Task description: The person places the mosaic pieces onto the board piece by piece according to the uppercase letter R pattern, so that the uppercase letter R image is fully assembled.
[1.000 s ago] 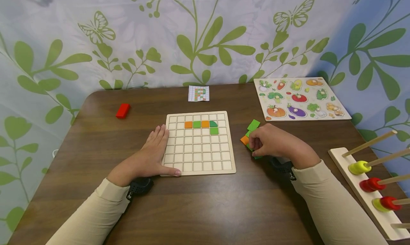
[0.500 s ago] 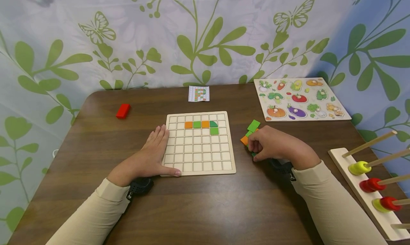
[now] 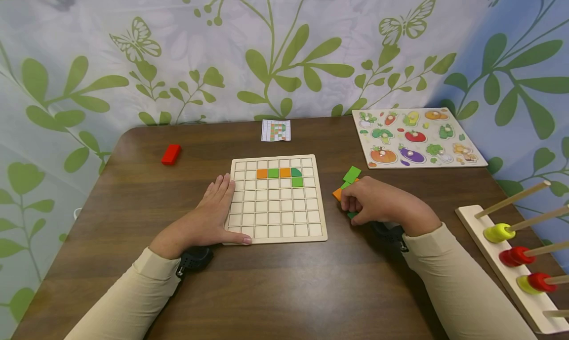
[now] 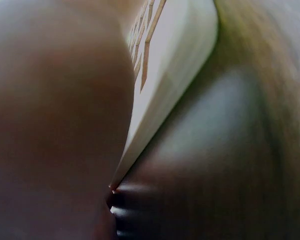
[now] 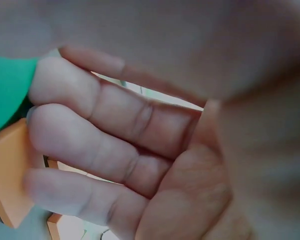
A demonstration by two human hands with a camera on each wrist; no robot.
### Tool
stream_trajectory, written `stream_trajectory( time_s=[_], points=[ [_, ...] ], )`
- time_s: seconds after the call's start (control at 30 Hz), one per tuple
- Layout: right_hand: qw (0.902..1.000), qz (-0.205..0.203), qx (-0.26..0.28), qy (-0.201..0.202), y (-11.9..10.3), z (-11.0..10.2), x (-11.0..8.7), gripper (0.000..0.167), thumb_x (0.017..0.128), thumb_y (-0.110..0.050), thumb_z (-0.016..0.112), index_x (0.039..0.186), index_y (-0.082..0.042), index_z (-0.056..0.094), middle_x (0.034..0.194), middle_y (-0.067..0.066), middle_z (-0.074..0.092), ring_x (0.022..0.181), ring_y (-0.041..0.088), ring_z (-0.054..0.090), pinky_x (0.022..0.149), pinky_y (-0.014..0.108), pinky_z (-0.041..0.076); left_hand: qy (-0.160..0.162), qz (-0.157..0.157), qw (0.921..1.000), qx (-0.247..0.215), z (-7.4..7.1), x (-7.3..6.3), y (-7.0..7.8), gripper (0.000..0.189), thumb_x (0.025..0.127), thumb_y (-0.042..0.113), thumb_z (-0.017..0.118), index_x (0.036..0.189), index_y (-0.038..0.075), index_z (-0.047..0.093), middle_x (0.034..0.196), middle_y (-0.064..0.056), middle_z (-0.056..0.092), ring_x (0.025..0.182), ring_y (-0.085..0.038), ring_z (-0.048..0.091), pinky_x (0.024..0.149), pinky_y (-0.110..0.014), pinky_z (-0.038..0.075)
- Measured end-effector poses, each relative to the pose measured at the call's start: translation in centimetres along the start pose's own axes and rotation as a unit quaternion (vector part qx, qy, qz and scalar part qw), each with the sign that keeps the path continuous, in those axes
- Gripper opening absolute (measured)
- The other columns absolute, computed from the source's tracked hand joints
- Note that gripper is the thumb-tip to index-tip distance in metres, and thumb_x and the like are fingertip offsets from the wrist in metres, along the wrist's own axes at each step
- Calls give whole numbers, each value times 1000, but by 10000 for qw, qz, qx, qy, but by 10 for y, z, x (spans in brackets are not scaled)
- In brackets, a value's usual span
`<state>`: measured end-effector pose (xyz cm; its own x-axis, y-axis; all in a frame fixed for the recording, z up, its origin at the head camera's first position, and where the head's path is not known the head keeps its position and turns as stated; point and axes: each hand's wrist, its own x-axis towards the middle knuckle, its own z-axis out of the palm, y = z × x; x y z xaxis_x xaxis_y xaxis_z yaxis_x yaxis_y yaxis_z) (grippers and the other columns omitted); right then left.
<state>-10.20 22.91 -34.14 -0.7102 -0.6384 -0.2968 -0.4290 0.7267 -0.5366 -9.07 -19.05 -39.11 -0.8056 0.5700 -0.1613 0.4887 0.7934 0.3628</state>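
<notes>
A light wooden grid board [image 3: 275,234] lies in the middle of the table, with several orange and green tiles [image 3: 273,173] seated near its top. My left hand [image 3: 209,211] lies flat along the board's left edge, its thumb on the lower left corner. In the left wrist view the board's edge [image 4: 164,95] shows beside the blurred hand. My right hand [image 3: 378,199] bends its fingers over a small pile of loose tiles [image 3: 352,174]. In the right wrist view a green tile [image 5: 7,90] and an orange tile [image 5: 10,170] lie at the fingertips; any pinch is hidden.
A printed pattern card [image 3: 276,130] lies behind the board. A red block [image 3: 171,154] is at left. At back right lies a vegetable puzzle board [image 3: 426,142]. A wooden peg rack [image 3: 484,246] with red and yellow rings stands at right.
The right hand's thumb has shifted slightly down, so a dark green tile shows between thumb and fingers. Its fingers have edged a little left over the pile. The left hand stays put.
</notes>
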Motion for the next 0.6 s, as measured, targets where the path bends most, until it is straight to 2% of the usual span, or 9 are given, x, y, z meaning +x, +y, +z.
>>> stream_trajectory(
  time_s=[0.3, 0.6],
  points=[
    [10000, 41, 20, -7, -2, 0, 1, 24, 79, -3, 90, 92, -11, 71, 82, -5, 64, 75, 10, 61, 71, 32, 55, 12, 18, 10000, 17, 0, 0, 0, 153, 71, 92, 67, 164, -10, 2, 171, -28, -5, 157, -43, -8, 124, -55, 1],
    [9993, -39, 49, 379, -1, 0, -1, 15, 84, -5, 81, 97, -9, 76, 84, -6, 66, 77, 10, 61, 73, 33, 55, -22, 23, 10000, 61, 0, 0, 0, 153, 71, 94, 65, 164, -10, 3, 171, -27, -5, 157, -42, -8, 124, -56, 1]
  ],
)
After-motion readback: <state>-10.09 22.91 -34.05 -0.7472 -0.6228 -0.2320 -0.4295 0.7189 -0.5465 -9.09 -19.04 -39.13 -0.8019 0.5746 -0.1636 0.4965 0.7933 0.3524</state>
